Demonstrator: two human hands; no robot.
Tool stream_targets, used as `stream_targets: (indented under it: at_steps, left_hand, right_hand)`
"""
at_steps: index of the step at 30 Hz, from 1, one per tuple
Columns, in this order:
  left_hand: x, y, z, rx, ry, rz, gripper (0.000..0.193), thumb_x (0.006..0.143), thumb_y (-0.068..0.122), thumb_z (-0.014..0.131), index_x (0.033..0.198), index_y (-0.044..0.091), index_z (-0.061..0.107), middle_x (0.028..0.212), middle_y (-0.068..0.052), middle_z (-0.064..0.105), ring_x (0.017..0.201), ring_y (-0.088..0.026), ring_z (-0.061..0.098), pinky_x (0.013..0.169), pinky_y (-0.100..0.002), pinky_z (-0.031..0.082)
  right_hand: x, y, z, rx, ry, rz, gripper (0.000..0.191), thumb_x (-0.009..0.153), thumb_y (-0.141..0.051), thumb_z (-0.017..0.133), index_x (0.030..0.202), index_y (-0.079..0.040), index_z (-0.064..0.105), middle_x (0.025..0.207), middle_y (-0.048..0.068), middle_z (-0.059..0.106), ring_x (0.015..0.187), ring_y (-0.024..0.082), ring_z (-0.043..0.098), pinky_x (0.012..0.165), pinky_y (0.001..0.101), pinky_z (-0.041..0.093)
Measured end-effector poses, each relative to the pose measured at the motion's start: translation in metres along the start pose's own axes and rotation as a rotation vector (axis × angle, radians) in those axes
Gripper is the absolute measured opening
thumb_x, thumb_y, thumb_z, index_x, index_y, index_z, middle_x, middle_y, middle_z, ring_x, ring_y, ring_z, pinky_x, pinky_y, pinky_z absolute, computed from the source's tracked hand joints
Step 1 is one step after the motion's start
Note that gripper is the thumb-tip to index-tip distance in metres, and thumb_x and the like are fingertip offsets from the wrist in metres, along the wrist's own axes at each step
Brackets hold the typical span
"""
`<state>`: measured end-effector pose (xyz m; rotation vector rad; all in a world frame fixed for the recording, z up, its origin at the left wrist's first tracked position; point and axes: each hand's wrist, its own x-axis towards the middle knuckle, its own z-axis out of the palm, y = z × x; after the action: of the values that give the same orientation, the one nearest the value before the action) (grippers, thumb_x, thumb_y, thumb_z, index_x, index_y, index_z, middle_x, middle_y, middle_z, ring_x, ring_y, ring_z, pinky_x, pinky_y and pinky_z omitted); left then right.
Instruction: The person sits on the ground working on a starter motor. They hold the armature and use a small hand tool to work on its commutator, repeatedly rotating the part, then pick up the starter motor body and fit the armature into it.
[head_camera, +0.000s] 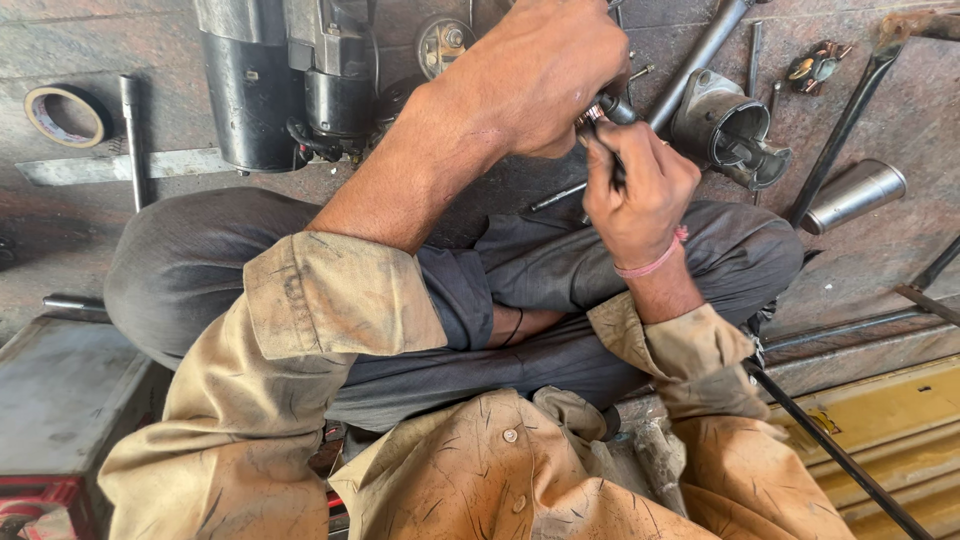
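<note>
My left hand (545, 75) is closed around a small metal part (600, 108), most of it hidden under the fingers. My right hand (635, 185) grips a thin dark tool (612, 160) whose tip meets that part. Both hands work above my crossed legs in grey trousers (180, 270). A pink band (655, 262) circles my right wrist.
A black starter motor (285, 80) stands on the floor ahead. A tape roll (65, 115) lies at left. A grey housing (730, 130), a shiny metal cylinder (855, 195), long bars (850, 120) and small fittings (815, 65) lie at right. A yellow box (890, 420) sits at lower right.
</note>
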<state>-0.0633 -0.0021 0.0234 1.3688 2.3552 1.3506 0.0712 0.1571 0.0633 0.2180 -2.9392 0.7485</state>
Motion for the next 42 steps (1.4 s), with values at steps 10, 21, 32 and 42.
stream_targets:
  at_steps: [10,21,32,42]
  left_hand:
    - [-0.006,-0.012,-0.001,-0.13,0.066,0.068,0.024,0.061,0.007,0.082,0.084,0.007,0.075,0.086,-0.016,0.069,0.094,-0.039,0.066,0.09,-0.055,0.047]
    - [-0.003,0.0,-0.001,-0.104,-0.059,-0.033,0.022,0.059,0.011,0.084,0.081,0.011,0.079,0.079,-0.015,0.069,0.088,-0.039,0.067,0.083,-0.058,0.045]
    - [0.001,-0.001,-0.001,-0.059,-0.143,-0.09,0.019,0.067,0.008,0.081,0.084,0.011,0.075,0.087,-0.012,0.068,0.096,-0.037,0.065,0.089,-0.056,0.044]
    - [0.035,-0.009,-0.006,0.028,-0.191,0.013,0.025,0.068,-0.002,0.07,0.091,0.008,0.076,0.089,-0.005,0.068,0.103,-0.029,0.065,0.116,-0.057,0.031]
  right_hand:
    - [0.012,0.014,0.02,0.019,0.12,-0.163,0.013,0.098,0.003,0.077,0.101,0.001,0.064,0.087,0.016,0.066,0.073,0.035,0.068,0.064,0.0416,0.051]
    - [-0.002,0.004,-0.013,-0.003,-0.094,-0.045,0.012,0.101,0.002,0.076,0.106,0.0,0.066,0.095,0.016,0.069,0.079,0.036,0.068,0.069,0.0417,0.052]
    - [-0.017,0.024,-0.001,0.21,0.102,0.125,0.012,0.107,-0.002,0.077,0.111,0.003,0.067,0.087,0.011,0.065,0.07,0.015,0.059,0.061,0.0275,0.044]
    - [0.001,0.061,0.0,0.406,-0.011,0.374,0.017,0.104,-0.007,0.08,0.103,0.001,0.065,0.072,0.002,0.055,0.058,0.005,0.044,0.055,0.0235,0.035]
